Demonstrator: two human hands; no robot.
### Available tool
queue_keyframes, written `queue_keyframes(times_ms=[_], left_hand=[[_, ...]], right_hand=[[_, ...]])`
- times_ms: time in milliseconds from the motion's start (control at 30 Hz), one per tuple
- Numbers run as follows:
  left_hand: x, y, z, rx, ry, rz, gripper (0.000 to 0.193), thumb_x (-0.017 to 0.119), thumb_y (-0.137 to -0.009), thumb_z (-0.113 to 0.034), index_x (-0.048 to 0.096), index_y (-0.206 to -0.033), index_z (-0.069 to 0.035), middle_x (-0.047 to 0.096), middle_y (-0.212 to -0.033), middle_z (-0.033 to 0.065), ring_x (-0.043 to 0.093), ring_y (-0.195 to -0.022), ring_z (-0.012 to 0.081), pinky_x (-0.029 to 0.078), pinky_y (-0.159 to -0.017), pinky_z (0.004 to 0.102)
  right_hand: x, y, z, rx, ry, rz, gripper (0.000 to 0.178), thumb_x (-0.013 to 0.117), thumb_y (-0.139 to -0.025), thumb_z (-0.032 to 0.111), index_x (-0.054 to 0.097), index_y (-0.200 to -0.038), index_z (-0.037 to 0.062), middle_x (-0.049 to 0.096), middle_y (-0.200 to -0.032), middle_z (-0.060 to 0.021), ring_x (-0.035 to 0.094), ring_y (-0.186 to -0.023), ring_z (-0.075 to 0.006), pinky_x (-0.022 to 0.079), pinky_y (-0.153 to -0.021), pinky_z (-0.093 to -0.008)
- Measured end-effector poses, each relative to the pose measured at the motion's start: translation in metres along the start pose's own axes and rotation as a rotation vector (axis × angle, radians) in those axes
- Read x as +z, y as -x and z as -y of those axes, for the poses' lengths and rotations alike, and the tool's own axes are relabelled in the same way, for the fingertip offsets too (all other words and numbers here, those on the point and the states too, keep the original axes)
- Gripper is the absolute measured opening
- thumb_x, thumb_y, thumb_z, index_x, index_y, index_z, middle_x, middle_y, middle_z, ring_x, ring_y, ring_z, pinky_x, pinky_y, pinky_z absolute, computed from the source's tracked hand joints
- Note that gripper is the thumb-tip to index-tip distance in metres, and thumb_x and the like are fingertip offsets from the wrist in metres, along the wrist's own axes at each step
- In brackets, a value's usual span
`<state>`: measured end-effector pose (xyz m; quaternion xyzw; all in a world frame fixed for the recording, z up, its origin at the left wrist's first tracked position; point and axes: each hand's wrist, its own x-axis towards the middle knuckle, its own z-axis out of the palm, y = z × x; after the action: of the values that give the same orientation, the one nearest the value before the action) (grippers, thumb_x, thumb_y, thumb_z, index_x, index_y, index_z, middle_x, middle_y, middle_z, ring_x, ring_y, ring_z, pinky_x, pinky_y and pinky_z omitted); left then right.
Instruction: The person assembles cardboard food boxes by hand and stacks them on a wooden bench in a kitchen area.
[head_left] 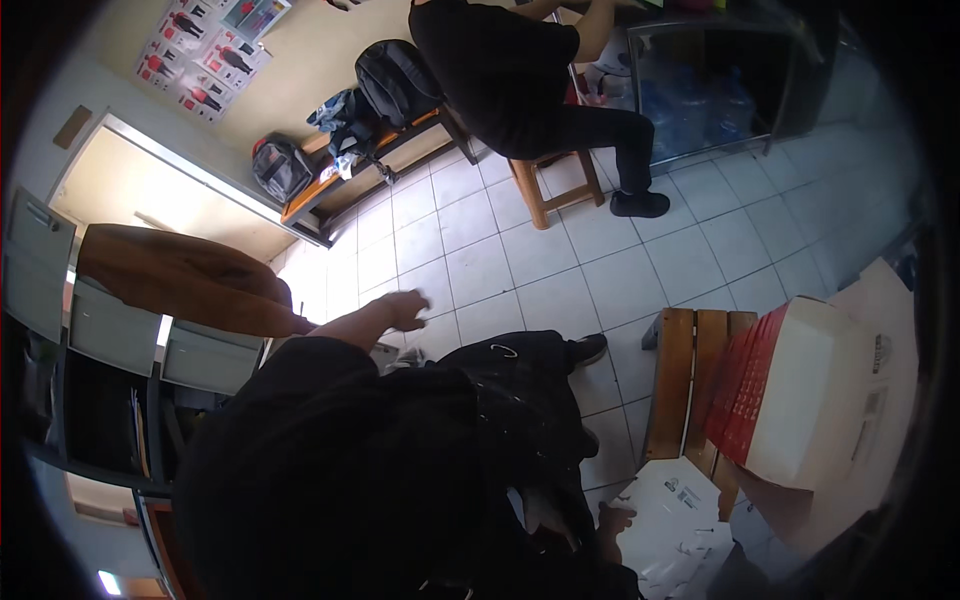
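Note:
My left hand (405, 308) reaches out over the tiled floor with its fingers loosely apart, and nothing shows in it. Just below that forearm is a crumpled clear plastic thing (405, 358), partly hidden. At the lower right my right hand (615, 522) grips the left edge of a white cardboard piece (675, 515) with angled corners and small dark print. The cardboard's lower part shows a few creases or cuts. Beside it, a stack of red-edged white cartons (755, 385) lies on a slatted wooden bench (672, 375).
A large pale cardboard sheet (868, 400) stands behind the cartons. Ahead, a person in black (500, 75) sits on a wooden stool (540, 195). Backpacks (395, 85) rest on a long bench. To my left are a brown jacket (180, 280) and grey lockers (110, 325).

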<state>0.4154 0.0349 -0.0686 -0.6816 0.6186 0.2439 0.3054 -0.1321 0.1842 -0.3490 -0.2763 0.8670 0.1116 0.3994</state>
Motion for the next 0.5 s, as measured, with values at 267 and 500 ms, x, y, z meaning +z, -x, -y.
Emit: queue_keyframes(times_ms=[267,500], left_hand=[[0.0,0.003,0.0,0.046,0.076,0.185,0.046,0.055,-0.077,-0.036,0.05,-0.111,-0.006,0.054,-0.109,0.0156,0.05,-0.101,0.0293,0.04,-0.087,0.0369],[-0.075,-0.061,-0.118,0.538,0.252,-0.041,0.039,0.057,-0.079,-0.026,0.05,-0.11,-0.003,0.056,-0.102,0.014,0.056,-0.087,0.0229,0.045,-0.075,0.0312]], right_hand=[[0.032,-0.017,-0.04,-0.427,0.13,-0.429,0.028,0.049,-0.073,0.009,0.055,-0.098,-0.0008,0.057,-0.086,-0.0175,0.055,-0.082,-0.0325,0.045,-0.073,-0.039],[-0.072,0.078,0.01,-0.061,-0.676,-0.647,0.025,0.055,-0.078,0.028,0.059,-0.081,0.0027,0.058,-0.074,-0.0146,0.057,-0.07,-0.0286,0.044,-0.064,-0.0354]])
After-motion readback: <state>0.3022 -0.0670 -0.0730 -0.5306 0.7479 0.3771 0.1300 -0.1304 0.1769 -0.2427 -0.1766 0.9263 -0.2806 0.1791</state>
